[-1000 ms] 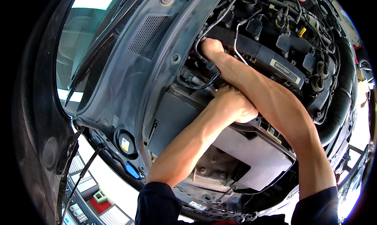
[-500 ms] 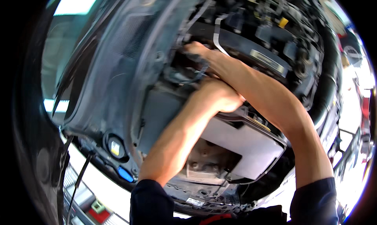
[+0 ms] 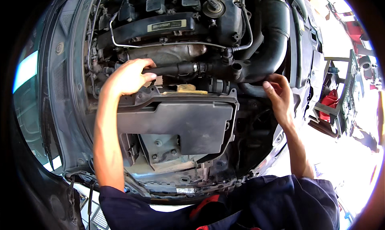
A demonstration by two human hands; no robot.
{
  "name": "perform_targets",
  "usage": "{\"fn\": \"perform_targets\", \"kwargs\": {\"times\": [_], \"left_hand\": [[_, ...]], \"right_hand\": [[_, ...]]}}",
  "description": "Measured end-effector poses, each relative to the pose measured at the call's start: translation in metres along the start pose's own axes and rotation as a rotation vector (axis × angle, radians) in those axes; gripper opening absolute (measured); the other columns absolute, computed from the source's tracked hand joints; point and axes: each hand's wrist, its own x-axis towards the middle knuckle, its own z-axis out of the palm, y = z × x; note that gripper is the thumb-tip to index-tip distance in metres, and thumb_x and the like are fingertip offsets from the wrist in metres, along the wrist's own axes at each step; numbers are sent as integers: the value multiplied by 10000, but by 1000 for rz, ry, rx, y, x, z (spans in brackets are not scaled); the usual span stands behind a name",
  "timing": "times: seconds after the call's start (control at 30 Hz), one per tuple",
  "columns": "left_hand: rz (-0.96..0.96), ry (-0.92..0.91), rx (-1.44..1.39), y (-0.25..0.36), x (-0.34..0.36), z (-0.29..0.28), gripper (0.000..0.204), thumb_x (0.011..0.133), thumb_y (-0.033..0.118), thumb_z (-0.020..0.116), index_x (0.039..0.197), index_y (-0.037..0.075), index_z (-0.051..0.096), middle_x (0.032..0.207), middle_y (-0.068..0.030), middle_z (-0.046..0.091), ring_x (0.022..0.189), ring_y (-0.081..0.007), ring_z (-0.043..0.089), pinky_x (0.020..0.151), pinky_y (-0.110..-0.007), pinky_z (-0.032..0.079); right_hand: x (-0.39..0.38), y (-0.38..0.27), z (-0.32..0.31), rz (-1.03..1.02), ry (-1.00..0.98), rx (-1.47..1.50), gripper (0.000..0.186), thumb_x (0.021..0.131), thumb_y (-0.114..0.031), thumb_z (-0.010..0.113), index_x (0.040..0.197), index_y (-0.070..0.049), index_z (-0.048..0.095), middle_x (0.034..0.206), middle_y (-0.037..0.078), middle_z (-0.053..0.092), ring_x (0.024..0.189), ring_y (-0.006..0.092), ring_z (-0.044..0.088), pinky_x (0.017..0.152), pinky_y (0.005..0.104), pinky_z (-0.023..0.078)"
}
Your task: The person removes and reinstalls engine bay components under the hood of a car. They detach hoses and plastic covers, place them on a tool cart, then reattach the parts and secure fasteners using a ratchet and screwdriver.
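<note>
My left hand (image 3: 129, 77) closes its thumb and fingers round the left part of a black rubber hose (image 3: 172, 70), which runs across the engine bay to a clamped joint. On the right, my right hand (image 3: 281, 97) has its fingers curled at a lower black hose (image 3: 253, 90), beneath the bend of a wide black intake pipe (image 3: 276, 37). Its thumb lies against that hose; the far fingertips are hidden behind the pipe. Between the hands an open pipe stub (image 3: 237, 69) points upward. A yellowish cloth-like piece (image 3: 186, 88) lies just below the first hose.
The engine (image 3: 168, 25), with a thin metal tube (image 3: 172, 44) along it, fills the far side. Nearer me is a flat black box cover (image 3: 192, 125) over a metal bracket (image 3: 160, 147). The raised bonnet edges the left; a rack (image 3: 335, 97) with red items stands right.
My hands were close together deep at the left of the bay, with forearms nearly crossing. They have come apart, the right one far to the right. The view has shifted too.
</note>
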Motion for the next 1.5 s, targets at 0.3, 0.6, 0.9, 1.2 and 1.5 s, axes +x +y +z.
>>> {"fn": "perform_targets", "kwargs": {"times": [0.3,0.6,0.9,1.2,1.5], "left_hand": [[275,-15,112,105,73,39,679,830,344,810,1386,27,586,1259,-253,669,1210,-402,623,1018,-465,500],[344,86,67,127,56,19,447,878,221,758,1299,94,676,1183,-186,717,1118,-373,672,950,-447,531],[466,50,12,238,-61,-13,423,879,260,765,1212,10,697,1099,-232,722,1048,-407,688,906,-451,541],[413,283,180,495,-258,-3,387,870,273,745,1171,31,719,1063,-215,732,1030,-402,693,900,-445,534],[650,457,477,746,-424,145,419,851,213,755,1233,60,672,1119,-141,697,1123,-356,633,954,-456,496]], "right_hand": [[91,6,4,282,-49,1131,683,941,-415,730,1408,22,491,1257,161,661,1194,283,626,1102,443,448],[55,-11,-28,129,-31,1114,668,904,-391,758,1352,42,517,1166,175,665,1109,282,653,1046,431,515],[0,-121,-146,181,21,1091,602,869,-349,804,1236,60,557,1015,161,673,914,264,683,890,392,573],[-157,-123,-372,-3,10,1278,621,851,-353,799,1224,72,543,983,180,659,880,278,678,853,412,584],[-414,-24,-604,-205,127,1434,722,850,-428,769,1280,95,517,1089,194,647,1003,290,668,971,420,548]]}}
